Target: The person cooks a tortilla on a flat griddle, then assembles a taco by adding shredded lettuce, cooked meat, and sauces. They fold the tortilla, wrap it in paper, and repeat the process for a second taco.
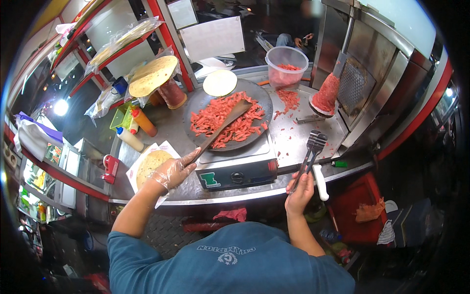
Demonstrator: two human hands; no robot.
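My left hand (172, 172), in a clear plastic glove, is closed on the handle of a wooden spatula (223, 126). The spatula's blade rests on a heap of reddish meat strips (215, 117) on a round dark griddle (266, 100). A pale flatbread (220, 83) lies on the griddle's far rim. Below my left hand, another flatbread (152, 164) sits on white paper (132, 177). My bare right hand (299, 190) grips black tongs (313, 146), their heads up over the metal counter. A white-handled tool (320, 183) lies right beside this hand.
A burner (237, 171) carries the griddle. At the right, a meat cone (327, 93) stands on a vertical spit before a grill. Behind are a clear tub (286, 71) of meat and scattered scraps. Sauce bottles (142, 121) and stacked flatbreads (153, 76) stand left; a green lighter (339, 163) lies right.
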